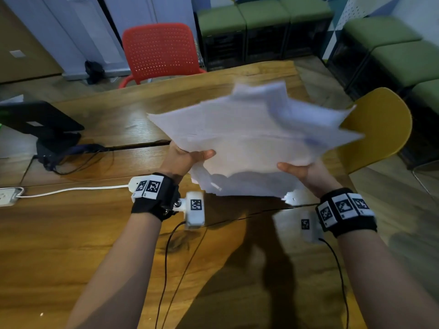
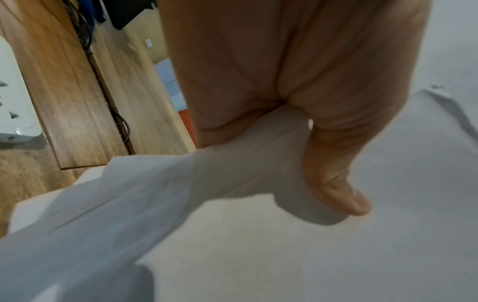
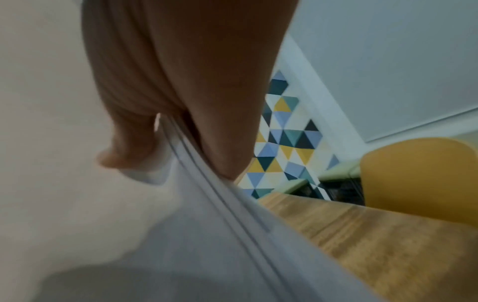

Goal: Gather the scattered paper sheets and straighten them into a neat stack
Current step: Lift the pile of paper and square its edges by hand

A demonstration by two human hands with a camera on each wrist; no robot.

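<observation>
A messy bundle of white paper sheets (image 1: 251,136) hangs lifted above the wooden table (image 1: 71,233), its corners fanning out unevenly. My left hand (image 1: 187,157) pinches the bundle's near left edge, thumb on top. My right hand (image 1: 301,170) pinches the near right edge the same way. In the left wrist view the left thumb (image 2: 333,173) presses down on the sheets (image 2: 258,245); the other fingers are hidden beneath. In the right wrist view the right thumb (image 3: 129,143) lies on the paper (image 3: 207,235), whose layered edges run under the palm.
A black stand with cables (image 1: 47,129) sits at the table's left, and a white power strip (image 1: 9,195) with its cord lies at the left edge. A red chair (image 1: 161,51) stands behind the table, a yellow chair (image 1: 377,129) at its right. Green-topped stools (image 1: 261,15) line the wall.
</observation>
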